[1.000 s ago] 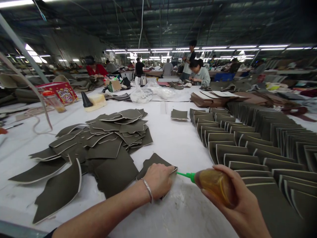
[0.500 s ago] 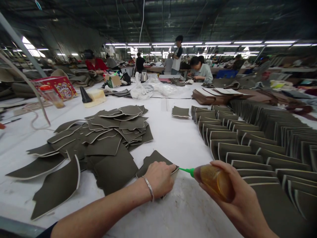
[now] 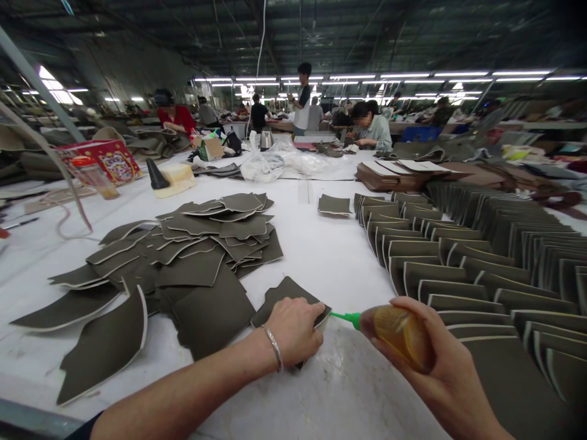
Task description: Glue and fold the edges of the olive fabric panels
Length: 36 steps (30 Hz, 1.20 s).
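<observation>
On the near part of the table, my left hand (image 3: 296, 330) grips a dark olive-grey leather-like piece (image 3: 282, 293) with a pale edge. Its fingers are curled, the index finger lying along the right corner; the thumb is hidden. My right hand (image 3: 443, 351) is wrapped round a squeeze bottle (image 3: 397, 336) of amber liquid, held tilted on its side. The bottle's thin green nozzle (image 3: 348, 318) points left, its tip at the piece's right corner. Whether any liquid comes out I cannot tell.
A loose heap of similar dark pieces (image 3: 192, 269) lies at the left. Overlapping rows of pieces (image 3: 458, 269) fill the right side. One single piece (image 3: 334, 205) lies farther back, near a brown stack (image 3: 389, 177). Behind are clear plastic bags (image 3: 263, 166) and several people.
My hands, the piece and the bottle are almost where they were; the nozzle tip has dipped very slightly. A standing person in the background has moved to the left.
</observation>
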{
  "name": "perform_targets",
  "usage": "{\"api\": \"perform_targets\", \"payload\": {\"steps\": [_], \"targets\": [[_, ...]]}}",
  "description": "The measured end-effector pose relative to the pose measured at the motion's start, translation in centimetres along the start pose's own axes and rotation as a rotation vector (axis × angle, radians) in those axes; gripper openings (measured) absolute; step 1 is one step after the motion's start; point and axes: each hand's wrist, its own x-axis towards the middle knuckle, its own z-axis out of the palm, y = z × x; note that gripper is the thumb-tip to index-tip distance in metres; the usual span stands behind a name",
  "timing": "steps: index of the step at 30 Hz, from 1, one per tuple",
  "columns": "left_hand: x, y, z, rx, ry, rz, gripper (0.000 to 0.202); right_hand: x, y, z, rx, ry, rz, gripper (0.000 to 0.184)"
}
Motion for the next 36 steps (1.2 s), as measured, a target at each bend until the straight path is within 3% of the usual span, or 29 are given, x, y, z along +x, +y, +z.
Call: {"api": "perform_targets", "payload": {"steps": [8, 15, 19, 24, 30, 36], "targets": [[0.1, -0.5, -0.2, -0.018, -0.031, 0.027, 0.054, 0.0, 0.3, 0.2, 0.032, 0.027, 0.043, 0.043], [0.1, -0.7, -0.6, -0.032, -0.047, 0.034, 0.054, -1.1, 0.3, 0.3, 0.108, -0.038, 0.089, 0.045], [0.0, -0.8, -0.7, -0.054, -0.044, 0.037, 0.052, -1.1, -0.3, 0.3, 0.112, 0.012, 0.156, 0.044], [0.0, -0.9, -0.8, -0.080, -0.053, 0.040, 0.058, -1.5, -0.4, 0.4, 0.179, -0.034, 0.167, 0.044], [0.0, -1.0, -0.9, -0.092, -0.058, 0.038, 0.059, -2.0, 0.3, 0.4, 0.110, -0.021, 0.139, 0.044], [0.0, -1.1, -0.6, -0.091, -0.057, 0.036, 0.059, -3.2, 0.0, 0.5, 0.185, -0.120, 0.119, 0.043]]}}
